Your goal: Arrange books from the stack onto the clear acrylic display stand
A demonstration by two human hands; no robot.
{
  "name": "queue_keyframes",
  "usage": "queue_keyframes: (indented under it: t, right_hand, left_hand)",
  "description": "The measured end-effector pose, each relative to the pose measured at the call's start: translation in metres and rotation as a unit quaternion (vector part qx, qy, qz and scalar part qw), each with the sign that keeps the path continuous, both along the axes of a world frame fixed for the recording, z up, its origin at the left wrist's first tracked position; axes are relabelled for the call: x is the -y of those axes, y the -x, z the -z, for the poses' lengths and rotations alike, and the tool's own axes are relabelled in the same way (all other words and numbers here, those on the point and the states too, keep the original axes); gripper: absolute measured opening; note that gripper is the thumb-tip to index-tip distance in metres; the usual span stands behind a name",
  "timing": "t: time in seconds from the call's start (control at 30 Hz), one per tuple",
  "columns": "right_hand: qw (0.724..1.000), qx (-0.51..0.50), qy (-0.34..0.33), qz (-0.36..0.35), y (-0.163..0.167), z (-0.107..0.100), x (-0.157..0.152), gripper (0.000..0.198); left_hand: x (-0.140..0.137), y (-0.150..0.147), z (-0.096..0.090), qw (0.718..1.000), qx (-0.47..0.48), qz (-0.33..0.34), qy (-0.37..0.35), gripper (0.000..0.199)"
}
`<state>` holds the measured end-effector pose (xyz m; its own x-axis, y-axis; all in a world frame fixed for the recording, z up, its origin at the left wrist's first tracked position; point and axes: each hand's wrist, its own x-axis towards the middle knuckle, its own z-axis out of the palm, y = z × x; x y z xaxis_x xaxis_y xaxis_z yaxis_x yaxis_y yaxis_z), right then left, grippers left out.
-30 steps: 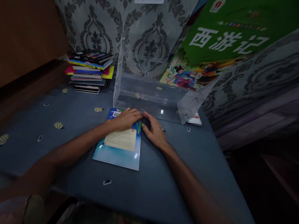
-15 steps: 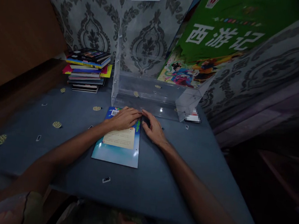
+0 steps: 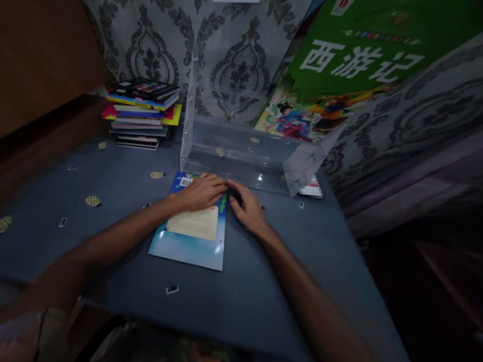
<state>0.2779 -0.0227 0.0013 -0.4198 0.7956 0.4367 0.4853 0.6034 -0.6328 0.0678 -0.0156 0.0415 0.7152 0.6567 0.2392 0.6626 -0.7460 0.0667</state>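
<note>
A thin blue book (image 3: 192, 251) with a cream text panel and a barcode lies on the table in front of me. My left hand (image 3: 201, 193) rests flat across its upper part, fingers stretched out toward the right edge. At that right edge is my right hand (image 3: 247, 207), its fingertips close to those of my left hand and its thumb apart from the fingers. Just beyond both hands stands a clear acrylic rack (image 3: 234, 167). A large green book (image 3: 340, 88) with white Chinese characters leans upright in the rack's right side.
A stack of books (image 3: 140, 117) stands at the back left of the table. Beside the rack's right foot is a small blurred object (image 3: 311, 188). Patterned wallpaper (image 3: 152, 47) lies behind, and a blue cloth (image 3: 117, 271) with small prints covers the table.
Almost nothing differs. The fingertips of my right hand have shifted very slightly left toward my left hand; the book stays in place.
</note>
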Motion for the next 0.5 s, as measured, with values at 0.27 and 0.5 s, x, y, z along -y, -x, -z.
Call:
queue_keyframes:
  t: [0.27,0.5]
  right_hand:
    - [1.0,0.019,-0.004,0.001,-0.001,0.003,-0.002,0.049]
    - [1.0,0.027,-0.015,0.0,-0.001,0.006,-0.005,0.051]
  left_hand:
    - [0.006,0.002,-0.002,1.0,0.012,0.02,0.012,0.031]
    - [0.011,0.003,0.004,0.998,0.036,0.053,0.022,0.032]
